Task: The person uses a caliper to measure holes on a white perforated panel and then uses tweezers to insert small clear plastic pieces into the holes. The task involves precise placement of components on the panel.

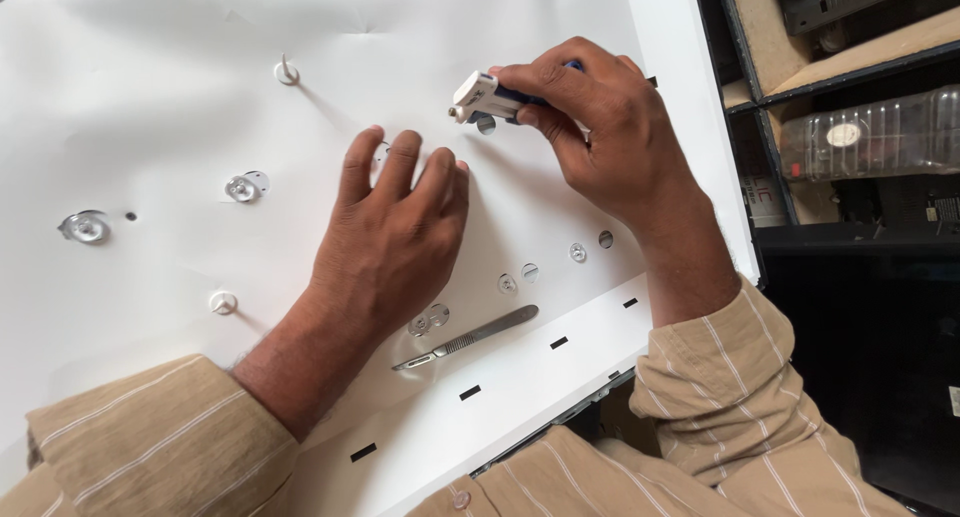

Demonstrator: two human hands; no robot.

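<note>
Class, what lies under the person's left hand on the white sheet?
The left hand presses flat on the white sheet. Round lenses show beside it; whatever is directly beneath the palm is covered.

Single head-mounted view, looking steeply down from above the person's own forearms onto a large white reflector sheet [150, 137] that fills the left and centre of the frame. The camera sits close: the left hand [395, 232] and right hand [590, 127] occupy the middle, and striped tan sleeves [700, 387] enter from the bottom edge. The sheet's edges run diagonally, so the view is rotated relative to the panel. At right, the frame takes in dark shelving [850, 107] beside the panel.
</note>
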